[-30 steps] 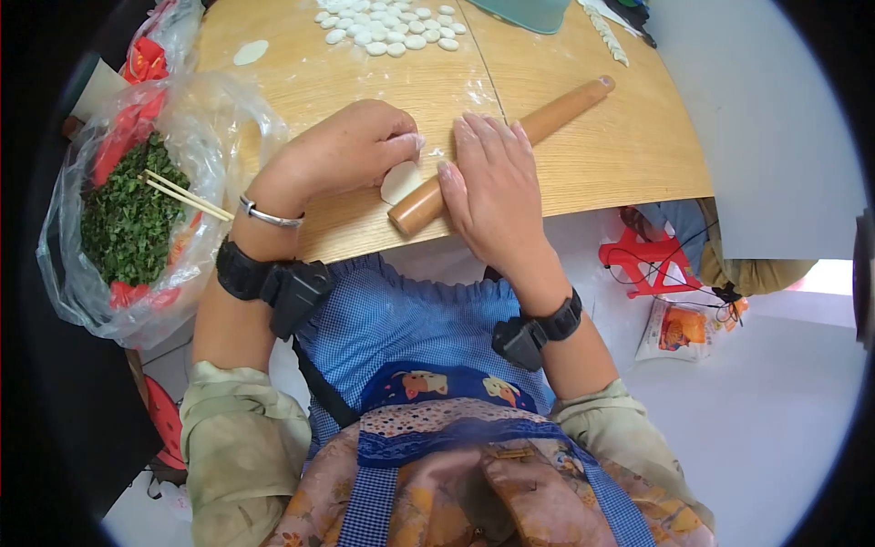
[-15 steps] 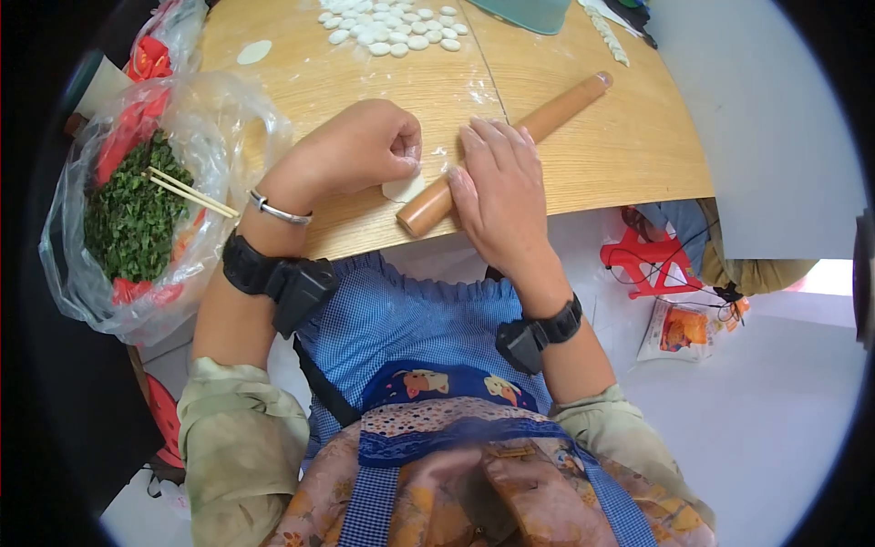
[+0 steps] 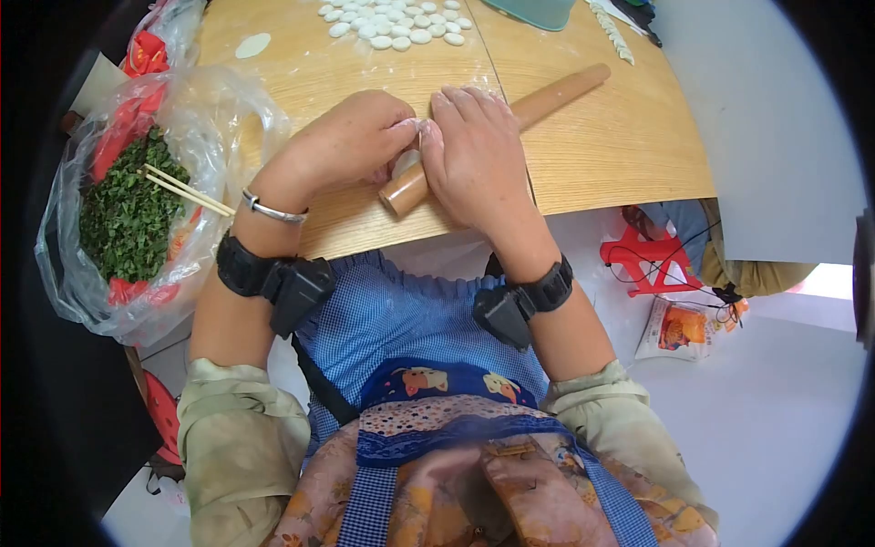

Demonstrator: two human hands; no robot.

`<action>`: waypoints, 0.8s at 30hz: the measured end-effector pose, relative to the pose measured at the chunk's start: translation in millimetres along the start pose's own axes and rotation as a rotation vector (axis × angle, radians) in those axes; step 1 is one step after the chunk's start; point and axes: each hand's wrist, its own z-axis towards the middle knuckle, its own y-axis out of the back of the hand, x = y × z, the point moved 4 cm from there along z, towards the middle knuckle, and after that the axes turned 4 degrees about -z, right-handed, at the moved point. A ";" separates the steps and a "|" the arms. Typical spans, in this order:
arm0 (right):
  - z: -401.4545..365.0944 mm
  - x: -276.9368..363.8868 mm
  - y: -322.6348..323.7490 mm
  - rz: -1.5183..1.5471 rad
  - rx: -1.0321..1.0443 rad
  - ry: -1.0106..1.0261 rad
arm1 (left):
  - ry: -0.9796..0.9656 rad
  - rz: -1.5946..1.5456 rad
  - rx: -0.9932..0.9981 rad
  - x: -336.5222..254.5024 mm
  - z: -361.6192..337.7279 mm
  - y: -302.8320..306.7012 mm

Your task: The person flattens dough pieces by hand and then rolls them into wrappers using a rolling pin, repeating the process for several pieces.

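A wooden rolling pin lies slantwise on the table, its near end by the table's front edge. My right hand is laid over the near part of the pin, fingers forward and floury. Just left of it, my left hand is closed, thumb and fingers pinched at the edge of a small pale round of dough. Most of that dough is hidden under the hands and the pin. The thumbs of both hands are close together or touching.
Several small flattened dough pieces sit at the back of the wooden table, with a rolled-out dough round to their left. A plastic bag of chopped greens with chopsticks stands left. A teal container is behind.
My right hand has moved left and slightly away from me. The near end of the rolling pin has shifted left too. My left hand has moved slightly and now meets the right.
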 end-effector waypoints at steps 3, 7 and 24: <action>-1.7 0.0 -0.3 0.016 -0.044 0.002 | 0.012 0.003 -0.007 -3.7 -2.6 -0.3; -26.4 -3.6 13.0 0.014 0.004 -0.035 | -0.185 0.214 -0.008 -2.6 1.2 -5.5; -18.4 -2.4 9.9 -0.011 0.002 -0.013 | -0.024 -0.060 0.012 -1.3 -0.3 -3.0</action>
